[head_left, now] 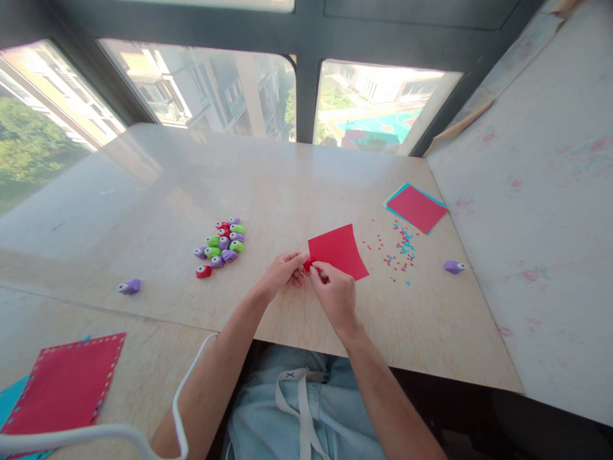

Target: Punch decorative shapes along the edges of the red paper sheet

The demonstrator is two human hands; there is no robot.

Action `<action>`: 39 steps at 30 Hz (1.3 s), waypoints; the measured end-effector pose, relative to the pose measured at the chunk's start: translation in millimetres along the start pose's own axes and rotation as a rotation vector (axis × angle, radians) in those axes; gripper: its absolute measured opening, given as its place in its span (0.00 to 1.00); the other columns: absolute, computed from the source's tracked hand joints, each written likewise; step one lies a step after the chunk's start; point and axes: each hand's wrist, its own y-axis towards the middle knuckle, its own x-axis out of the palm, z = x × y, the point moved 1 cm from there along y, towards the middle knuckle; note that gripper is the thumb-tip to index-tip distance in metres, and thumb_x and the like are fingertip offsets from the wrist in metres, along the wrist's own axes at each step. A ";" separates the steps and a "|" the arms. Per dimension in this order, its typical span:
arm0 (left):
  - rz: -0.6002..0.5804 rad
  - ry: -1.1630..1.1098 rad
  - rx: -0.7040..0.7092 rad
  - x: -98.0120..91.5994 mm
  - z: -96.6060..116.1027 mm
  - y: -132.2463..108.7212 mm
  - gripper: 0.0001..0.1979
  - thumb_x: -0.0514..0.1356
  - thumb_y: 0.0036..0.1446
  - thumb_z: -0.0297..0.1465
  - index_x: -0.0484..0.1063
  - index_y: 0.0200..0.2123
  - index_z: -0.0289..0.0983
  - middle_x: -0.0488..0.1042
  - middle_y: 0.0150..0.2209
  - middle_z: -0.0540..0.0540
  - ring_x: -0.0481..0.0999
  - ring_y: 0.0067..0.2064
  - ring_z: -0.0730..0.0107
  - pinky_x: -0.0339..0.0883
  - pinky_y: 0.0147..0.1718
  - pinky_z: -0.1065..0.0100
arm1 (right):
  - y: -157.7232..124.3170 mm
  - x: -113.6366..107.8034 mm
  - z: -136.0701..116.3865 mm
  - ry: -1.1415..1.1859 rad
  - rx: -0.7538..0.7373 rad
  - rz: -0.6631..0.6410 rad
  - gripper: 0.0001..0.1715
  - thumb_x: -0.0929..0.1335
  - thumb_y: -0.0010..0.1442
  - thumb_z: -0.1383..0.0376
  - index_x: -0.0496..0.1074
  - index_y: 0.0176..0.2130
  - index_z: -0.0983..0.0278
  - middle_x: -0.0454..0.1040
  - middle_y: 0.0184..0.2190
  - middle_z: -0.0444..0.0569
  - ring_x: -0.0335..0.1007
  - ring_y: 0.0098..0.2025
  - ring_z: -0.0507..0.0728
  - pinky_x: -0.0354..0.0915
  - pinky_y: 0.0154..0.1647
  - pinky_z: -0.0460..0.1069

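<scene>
My left hand (283, 271) and my right hand (335, 291) meet over the table's middle, both closed round a small red paper punch (308, 263). A red paper sheet (339, 250) sticks out from the punch toward the far right, its near edge inside it. Most of the punch is hidden by my fingers.
A cluster of several small punches (221, 245) in purple, green and red lies left of my hands. Single purple punches sit at far left (129, 286) and at right (454, 266). Paper confetti (400, 252), a red-on-blue sheet stack (416, 207) and a punched red sheet (67, 386) lie around.
</scene>
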 end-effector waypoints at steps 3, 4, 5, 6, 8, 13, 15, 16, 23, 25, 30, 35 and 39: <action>0.000 0.006 0.000 0.5 0.9 0.1 0.18 0.63 0.53 0.45 0.70 0.32 0.35 0.71 0.24 0.50 0.70 0.22 0.77 0.63 0.21 0.75 | -0.5 1.1 1.7 0.003 0.048 -0.004 0.14 0.66 0.62 0.61 0.81 0.36 0.62 0.77 0.22 0.47 0.70 0.22 0.54 0.62 0.28 0.48; -0.001 0.007 -0.001 0.7 1.1 0.2 0.17 0.63 0.53 0.45 0.70 0.32 0.35 0.71 0.24 0.50 0.70 0.22 0.77 0.63 0.21 0.75 | -0.4 1.1 2.1 0.003 0.060 -0.010 0.14 0.66 0.62 0.61 0.81 0.36 0.62 0.77 0.21 0.46 0.69 0.22 0.54 0.62 0.28 0.48; -0.002 0.007 -0.002 0.8 1.3 0.3 0.17 0.63 0.53 0.45 0.71 0.32 0.35 0.71 0.24 0.50 0.70 0.22 0.77 0.63 0.21 0.76 | -0.3 1.0 2.4 0.003 0.070 -0.015 0.14 0.66 0.62 0.61 0.81 0.37 0.62 0.76 0.21 0.46 0.69 0.21 0.54 0.61 0.28 0.48; -0.002 0.008 -0.002 0.9 1.5 0.4 0.17 0.63 0.53 0.45 0.71 0.33 0.35 0.72 0.25 0.50 0.70 0.22 0.77 0.63 0.21 0.76 | 0.0 0.7 2.4 0.001 0.082 -0.022 0.14 0.66 0.62 0.61 0.81 0.37 0.62 0.76 0.20 0.46 0.68 0.21 0.54 0.61 0.27 0.48; 0.001 0.011 -0.002 1.2 1.8 0.4 0.17 0.63 0.54 0.45 0.71 0.33 0.35 0.72 0.25 0.50 0.70 0.22 0.77 0.63 0.21 0.76 | 1.0 -0.3 1.8 -0.002 0.108 -0.042 0.14 0.66 0.62 0.61 0.81 0.36 0.62 0.75 0.20 0.45 0.67 0.20 0.53 0.60 0.26 0.47; 0.007 0.028 -0.004 1.8 1.4 0.1 0.17 0.63 0.54 0.44 0.71 0.34 0.36 0.72 0.25 0.50 0.71 0.22 0.77 0.63 0.21 0.76 | 4.7 -3.7 -1.1 -0.025 0.136 -0.110 0.14 0.65 0.62 0.62 0.80 0.34 0.61 0.74 0.18 0.45 0.67 0.19 0.53 0.60 0.26 0.46; 0.009 0.037 -0.004 2.0 0.9 0.2 0.17 0.63 0.54 0.44 0.71 0.34 0.35 0.72 0.25 0.50 0.71 0.22 0.77 0.63 0.21 0.75 | 6.1 -4.4 -1.3 -0.041 0.135 -0.129 0.13 0.65 0.62 0.62 0.79 0.34 0.61 0.74 0.18 0.45 0.67 0.19 0.53 0.60 0.26 0.46; 0.009 0.043 -0.003 2.1 0.5 0.3 0.17 0.63 0.54 0.44 0.71 0.34 0.35 0.72 0.25 0.50 0.71 0.22 0.76 0.63 0.21 0.75 | 6.8 -4.4 -1.0 -0.046 0.138 -0.137 0.13 0.65 0.62 0.62 0.79 0.34 0.61 0.73 0.18 0.44 0.67 0.19 0.53 0.60 0.27 0.46; 0.007 0.079 0.004 2.4 -1.1 1.5 0.17 0.62 0.55 0.45 0.71 0.35 0.36 0.73 0.25 0.49 0.71 0.22 0.76 0.63 0.21 0.75 | 7.8 -2.7 5.1 0.048 0.180 -0.173 0.12 0.65 0.61 0.63 0.77 0.31 0.62 0.72 0.16 0.43 0.67 0.19 0.52 0.61 0.26 0.46; 0.006 0.084 0.004 2.3 -1.7 2.0 0.17 0.62 0.55 0.45 0.71 0.35 0.36 0.73 0.25 0.49 0.72 0.22 0.76 0.63 0.21 0.75 | 7.2 -2.5 6.8 0.106 0.197 -0.182 0.11 0.66 0.60 0.63 0.77 0.31 0.62 0.71 0.15 0.42 0.66 0.18 0.51 0.60 0.24 0.45; 0.021 0.101 0.001 2.3 -2.8 2.9 0.16 0.61 0.56 0.45 0.71 0.34 0.36 0.73 0.25 0.49 0.71 0.22 0.76 0.63 0.21 0.75 | 6.5 -2.9 9.4 0.293 0.293 -0.210 0.09 0.66 0.58 0.62 0.75 0.32 0.63 0.70 0.14 0.40 0.64 0.16 0.50 0.58 0.20 0.43; 0.035 0.104 -0.004 3.2 -1.3 1.6 0.16 0.61 0.57 0.44 0.71 0.35 0.35 0.73 0.25 0.49 0.71 0.22 0.76 0.63 0.21 0.75 | 7.1 -6.0 10.9 0.379 0.336 -0.212 0.11 0.66 0.59 0.60 0.76 0.34 0.64 0.71 0.15 0.40 0.62 0.13 0.48 0.57 0.16 0.42; 0.019 0.095 -0.003 3.8 -0.8 1.5 0.16 0.61 0.57 0.44 0.71 0.35 0.35 0.73 0.26 0.48 0.71 0.22 0.76 0.64 0.21 0.75 | 5.7 -6.6 12.6 0.356 0.288 -0.228 0.13 0.67 0.60 0.58 0.78 0.34 0.63 0.71 0.14 0.41 0.64 0.14 0.49 0.59 0.18 0.43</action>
